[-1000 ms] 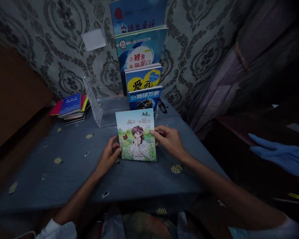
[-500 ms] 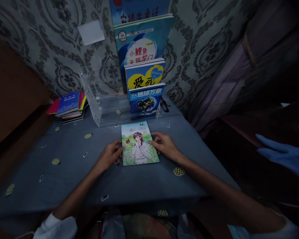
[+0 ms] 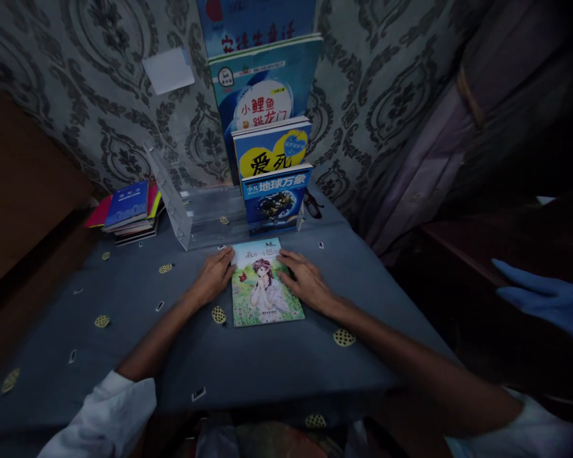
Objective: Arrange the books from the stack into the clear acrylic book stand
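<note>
Lowered from a tilted hold, the illustrated book (image 3: 265, 294) lies flat on the blue-grey tablecloth (image 3: 267, 366) before the clear stand (image 3: 176, 207), its weight apparently off the fingers, while left hand (image 3: 212, 277) and right hand (image 3: 309, 282), shifted to its upper side edges, rest loosely spread, unclasped.

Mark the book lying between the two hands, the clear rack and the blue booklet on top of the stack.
Book (image 3: 267, 284): head view, middle of its front cover.
Clear rack (image 3: 170, 200): head view, its left side panel.
Blue booklet (image 3: 127, 204): head view, middle of its cover.
</note>
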Tool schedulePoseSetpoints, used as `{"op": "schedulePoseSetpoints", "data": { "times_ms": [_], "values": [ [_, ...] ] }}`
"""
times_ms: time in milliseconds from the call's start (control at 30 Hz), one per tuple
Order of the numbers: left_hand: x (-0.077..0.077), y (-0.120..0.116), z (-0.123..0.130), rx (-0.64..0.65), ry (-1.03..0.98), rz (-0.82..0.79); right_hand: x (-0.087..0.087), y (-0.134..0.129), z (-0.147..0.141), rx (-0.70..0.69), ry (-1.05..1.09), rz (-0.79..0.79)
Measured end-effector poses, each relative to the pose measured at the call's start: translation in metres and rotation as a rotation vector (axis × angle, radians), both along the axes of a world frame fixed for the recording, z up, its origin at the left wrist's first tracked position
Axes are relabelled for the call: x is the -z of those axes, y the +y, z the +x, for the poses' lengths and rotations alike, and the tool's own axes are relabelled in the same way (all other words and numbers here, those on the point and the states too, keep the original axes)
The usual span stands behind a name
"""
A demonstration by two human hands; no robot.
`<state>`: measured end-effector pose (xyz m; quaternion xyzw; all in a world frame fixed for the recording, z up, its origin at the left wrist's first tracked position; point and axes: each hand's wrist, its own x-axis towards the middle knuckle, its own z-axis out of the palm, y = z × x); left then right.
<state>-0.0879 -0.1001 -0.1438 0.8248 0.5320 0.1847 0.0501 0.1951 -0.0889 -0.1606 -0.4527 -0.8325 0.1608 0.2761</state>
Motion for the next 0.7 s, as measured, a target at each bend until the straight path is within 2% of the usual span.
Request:
{"op": "schedulePoseSetpoints", "data": {
  "times_ms": [300, 467, 700],
  "values": [
    [0.001, 0.021, 0.015, 0.117, 0.055, 0.051, 0.006, 0.0, 0.003, -0.042, 0.103, 0.002],
    [0.003, 0.033, 0.033, 0.194, 0.073, 0.042, 0.008, -0.001, 0.003, -0.056, 0.117, 0.012],
    [-0.003, 0.048, 0.066, 0.281, 0.094, 0.005, 0.009, -0.001, 0.002, -0.056, 0.12, 0.009]
  ]
}}
